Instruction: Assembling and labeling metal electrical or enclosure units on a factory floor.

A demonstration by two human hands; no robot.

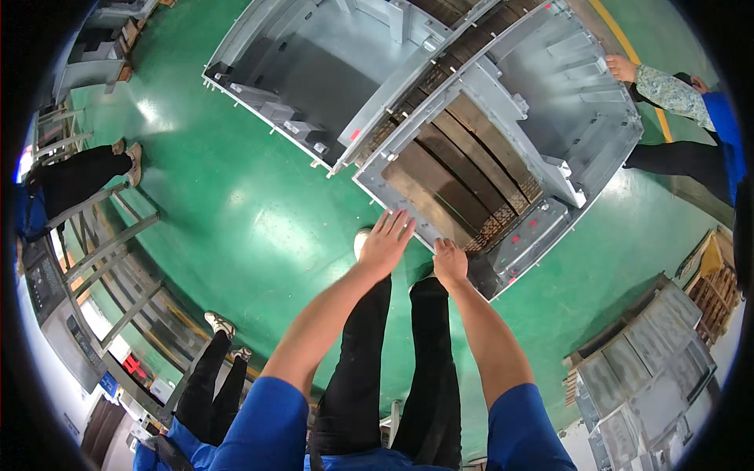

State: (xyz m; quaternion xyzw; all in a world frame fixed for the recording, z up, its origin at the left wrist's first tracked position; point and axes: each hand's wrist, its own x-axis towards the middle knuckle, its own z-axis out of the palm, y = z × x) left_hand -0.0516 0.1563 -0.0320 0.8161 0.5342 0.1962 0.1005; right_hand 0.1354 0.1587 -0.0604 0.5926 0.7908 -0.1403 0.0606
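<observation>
A large grey sheet-metal housing (503, 86) lies in front of me with its open side up. Wooden slats show through a rectangular opening in its near part. My left hand (387, 242) is at the near edge, palm down with fingers stretched out, and nothing shows in it. Close by on the right, my right hand (449, 261) has its fingers curled over the rim of the same housing. Its fingertips are partly hidden. Small pins stick out along the rim, and several red spots mark the near right panel.
A second grey metal housing (314, 71) lies alongside at the left. Another person's hand (623, 68) touches the housing's far right edge. Metal racks (118, 243) and two more people are on the left. Stacked grey panels (644, 361) stand at lower right on the green floor (259, 212).
</observation>
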